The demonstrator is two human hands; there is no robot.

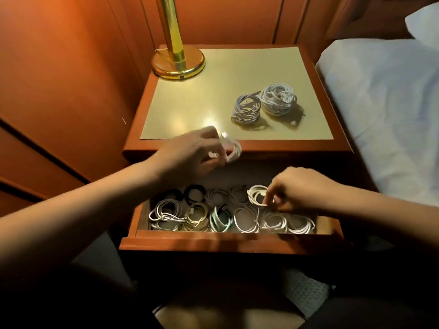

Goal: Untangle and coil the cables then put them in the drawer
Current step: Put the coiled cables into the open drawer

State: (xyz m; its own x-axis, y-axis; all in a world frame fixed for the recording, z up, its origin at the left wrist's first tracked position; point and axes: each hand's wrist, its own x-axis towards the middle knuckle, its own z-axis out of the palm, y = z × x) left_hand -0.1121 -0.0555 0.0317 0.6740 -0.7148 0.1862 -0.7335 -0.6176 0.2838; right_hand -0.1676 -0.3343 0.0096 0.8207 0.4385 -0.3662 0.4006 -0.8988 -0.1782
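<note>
My left hand (192,151) has its grip closed around a small white coiled cable (231,149), held above the back of the open wooden drawer (228,241), level with the front edge of the bench (213,91). My right hand (301,188) is down inside the drawer, its grip pinching a white cable coil (256,195) in the back row, toward the drawer's right side. The drawer already holds many coils in 2 rows: white, beige, pale green and black. Behind the drawer, on the bench, 2 bulkier bundles of white cable (264,103) sit side by side, and to my eye they are not yet neatly coiled. The brass lamp base (178,64) stands at the bench's far left corner.

The risk I see is crowding: if I let go of either coil loosely, it may spring open and snag its neighbours. Pressing 1 more coil into the packed rows could also knock others loose.
</note>
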